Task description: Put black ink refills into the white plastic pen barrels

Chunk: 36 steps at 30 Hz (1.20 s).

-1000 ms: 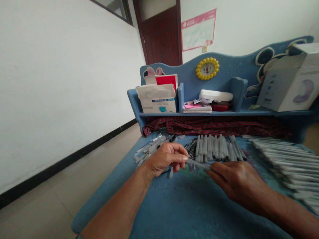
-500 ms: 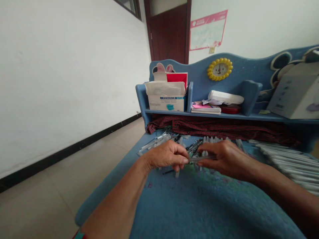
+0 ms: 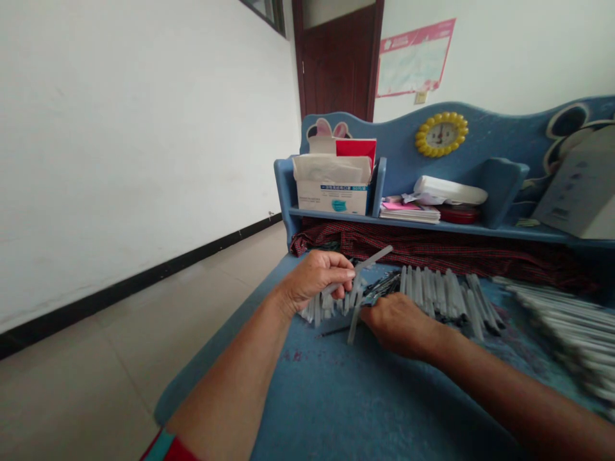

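My left hand (image 3: 319, 276) pinches a translucent pen barrel (image 3: 377, 258) between thumb and fingers, its free end slanting up to the right above the desk. Lower down, my right hand (image 3: 398, 324) is closed, with its fingertips at a pile of dark, thin pen refills (image 3: 382, 286); what they grip, if anything, is hidden. Loose translucent barrels lie below my left hand, one loose barrel (image 3: 354, 323) just left of my right fingers. A thin dark refill (image 3: 334, 331) lies near it. Behind my right hand is a row of barrels with dark tips (image 3: 435, 289).
The blue desk (image 3: 307, 410) has many stacked pens (image 3: 571, 326) at the right. A checked cloth (image 3: 432, 255) is bunched under the shelf. On the shelf are a mask box (image 3: 331, 195), papers (image 3: 408, 213) and a white carton (image 3: 583, 186). A yellow clock (image 3: 441, 134) is above.
My right hand has let go of the barrel that both hands held and moved down to the refill pile. My left hand keeps the barrel, now tilted upward. The view has shifted slightly.
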Tool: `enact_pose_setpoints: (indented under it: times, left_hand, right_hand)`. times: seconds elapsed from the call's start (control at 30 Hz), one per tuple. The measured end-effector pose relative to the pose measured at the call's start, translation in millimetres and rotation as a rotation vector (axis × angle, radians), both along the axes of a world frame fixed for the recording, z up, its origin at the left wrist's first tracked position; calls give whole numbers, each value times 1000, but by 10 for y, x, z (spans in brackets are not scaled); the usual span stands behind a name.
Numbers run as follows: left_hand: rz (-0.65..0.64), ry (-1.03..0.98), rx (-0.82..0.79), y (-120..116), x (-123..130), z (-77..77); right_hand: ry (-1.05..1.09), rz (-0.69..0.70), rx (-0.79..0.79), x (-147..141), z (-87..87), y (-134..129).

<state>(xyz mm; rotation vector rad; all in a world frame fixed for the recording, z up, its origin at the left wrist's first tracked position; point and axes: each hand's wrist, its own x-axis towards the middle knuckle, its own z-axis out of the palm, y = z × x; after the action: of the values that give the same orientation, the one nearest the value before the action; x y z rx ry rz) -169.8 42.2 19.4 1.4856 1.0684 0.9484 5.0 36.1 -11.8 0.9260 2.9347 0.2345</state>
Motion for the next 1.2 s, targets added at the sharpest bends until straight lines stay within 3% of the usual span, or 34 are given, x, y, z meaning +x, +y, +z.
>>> enact_pose_setpoints:
  times: [0.17,0.37,0.8,0.93,1.1,1.2]
  left_hand:
    - [-35,15,-21,6,18,-27]
    - [-66,46,-50,-3,50,-32]
    - [-150,162,-104,-7,128,-70]
    - [-193,196,-129,-16,174,-82]
    - [-282,213,-206,-16,210,-146]
    - [-377,207,-285,-16,210,-188]
  right_hand:
    - [-98,100,-22,-5,89,3]
    - [-176,131,-28,202,137,-128]
    - [-270,-138,4,1158,349,-442]
    - [-220,-169,134,1441,387,-401]
    - [-178,-196,294,1545,488,-347]
    - [-153,-171,303,1514,503,-351]
